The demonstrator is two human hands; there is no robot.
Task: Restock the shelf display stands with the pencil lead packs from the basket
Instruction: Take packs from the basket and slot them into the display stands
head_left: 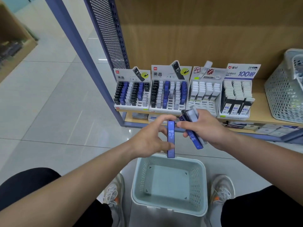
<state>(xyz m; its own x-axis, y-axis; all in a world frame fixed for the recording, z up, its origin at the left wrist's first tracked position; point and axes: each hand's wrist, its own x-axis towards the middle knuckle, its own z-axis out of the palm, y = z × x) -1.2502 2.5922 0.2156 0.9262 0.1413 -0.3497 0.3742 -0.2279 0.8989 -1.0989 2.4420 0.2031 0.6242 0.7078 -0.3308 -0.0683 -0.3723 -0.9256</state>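
Fingers (161, 119) of left hand (150, 140) pinch blue pack (171, 136) marked HB 0.7; right hand (209, 131) grips more packs (194, 139).

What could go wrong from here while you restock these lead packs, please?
The right hand holds several packs fanned in one grip; one could slip out and miss the basket. The left hand holds a single blue pack; the display stands look sorted into columns by colour, so it might end up in a wrong column.

arms: bare forearms (78, 174) | legs: black legwear (24, 182) | feet: grey-white sneakers (114, 192) — orange accents, white laces
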